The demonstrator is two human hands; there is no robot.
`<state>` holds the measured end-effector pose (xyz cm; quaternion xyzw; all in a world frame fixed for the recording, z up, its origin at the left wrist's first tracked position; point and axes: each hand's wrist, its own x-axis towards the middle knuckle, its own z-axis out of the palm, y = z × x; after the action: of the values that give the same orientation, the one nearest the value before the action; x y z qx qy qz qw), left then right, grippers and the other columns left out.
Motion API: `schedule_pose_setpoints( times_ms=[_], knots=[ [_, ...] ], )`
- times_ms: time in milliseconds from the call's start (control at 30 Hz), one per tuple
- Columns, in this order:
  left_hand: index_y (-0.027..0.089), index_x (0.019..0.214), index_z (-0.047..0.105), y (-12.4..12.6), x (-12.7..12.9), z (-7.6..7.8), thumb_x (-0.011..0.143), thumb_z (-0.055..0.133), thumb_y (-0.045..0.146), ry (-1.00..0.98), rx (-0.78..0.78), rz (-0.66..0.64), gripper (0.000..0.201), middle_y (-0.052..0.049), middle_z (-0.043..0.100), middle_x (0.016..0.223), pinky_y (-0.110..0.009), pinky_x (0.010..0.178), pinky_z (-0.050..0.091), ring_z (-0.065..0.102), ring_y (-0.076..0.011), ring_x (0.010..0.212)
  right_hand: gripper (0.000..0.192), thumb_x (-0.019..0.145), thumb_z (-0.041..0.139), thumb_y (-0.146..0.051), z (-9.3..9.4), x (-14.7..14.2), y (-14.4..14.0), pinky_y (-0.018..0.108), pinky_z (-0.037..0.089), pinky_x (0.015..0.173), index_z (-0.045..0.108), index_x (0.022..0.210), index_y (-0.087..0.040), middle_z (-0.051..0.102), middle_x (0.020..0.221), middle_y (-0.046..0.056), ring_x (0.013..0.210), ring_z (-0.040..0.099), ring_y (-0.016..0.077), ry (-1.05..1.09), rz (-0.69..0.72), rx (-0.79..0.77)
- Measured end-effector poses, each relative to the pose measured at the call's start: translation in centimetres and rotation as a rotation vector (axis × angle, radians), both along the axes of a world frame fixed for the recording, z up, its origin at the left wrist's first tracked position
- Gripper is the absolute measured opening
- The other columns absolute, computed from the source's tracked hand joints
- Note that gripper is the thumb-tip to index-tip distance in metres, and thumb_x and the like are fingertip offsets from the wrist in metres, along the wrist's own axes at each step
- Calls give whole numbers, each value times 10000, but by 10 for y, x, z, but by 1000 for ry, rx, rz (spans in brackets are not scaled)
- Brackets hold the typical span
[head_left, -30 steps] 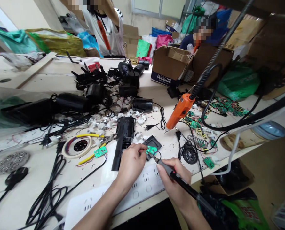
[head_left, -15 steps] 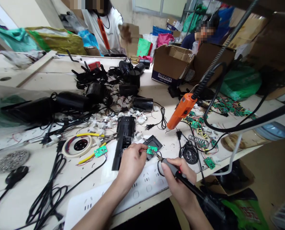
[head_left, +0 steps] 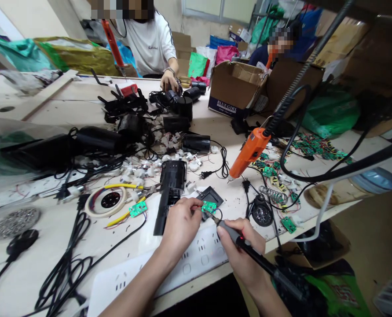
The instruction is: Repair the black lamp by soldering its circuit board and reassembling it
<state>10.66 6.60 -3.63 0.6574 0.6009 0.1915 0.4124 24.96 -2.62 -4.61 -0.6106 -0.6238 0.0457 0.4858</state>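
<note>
Head view: soldering iron (head_left: 248, 246) tip points up-left at circuit board (head_left: 209, 206).

A long pale table (head_left: 67, 108) runs from near to far across a crowded workroom. Beyond its far edge stand cardboard boxes (head_left: 237, 88) and coloured bags below a window (head_left: 218, 11) in a cream wall (head_left: 27, 17). Brown floor (head_left: 367, 229) shows at the right.

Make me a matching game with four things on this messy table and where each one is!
Things:
1. soldering iron
2. small green circuit board
3. orange screwdriver
4. tape roll

Places:
A. hanging from a coiled cable
B. flat on the table, left of the left hand
C. gripped in the right hand
D. at the left hand's fingers, under the iron's tip

Pairs: 1-C, 2-D, 3-A, 4-B
</note>
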Motion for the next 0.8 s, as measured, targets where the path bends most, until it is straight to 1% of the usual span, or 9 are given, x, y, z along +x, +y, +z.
schedule_pose_setpoints(
  times_ms=[433,800],
  knots=[
    [147,989,731,0,-1,-2,829,491,125,-24,-9,6,289,-67,718,959,-231,541,459,569,-87,488,83,891,664,-258,0,-1,2,158,514,564,607,893,-197,659,700,-33,575,645,100,-2,-4,4],
    [150,964,734,0,-1,-1,817,494,125,-33,9,4,282,-62,725,909,-221,567,475,611,-106,544,68,902,643,-252,1,0,2,203,537,547,610,893,-193,661,692,-5,579,653,136,9,0,-2]
  ],
)
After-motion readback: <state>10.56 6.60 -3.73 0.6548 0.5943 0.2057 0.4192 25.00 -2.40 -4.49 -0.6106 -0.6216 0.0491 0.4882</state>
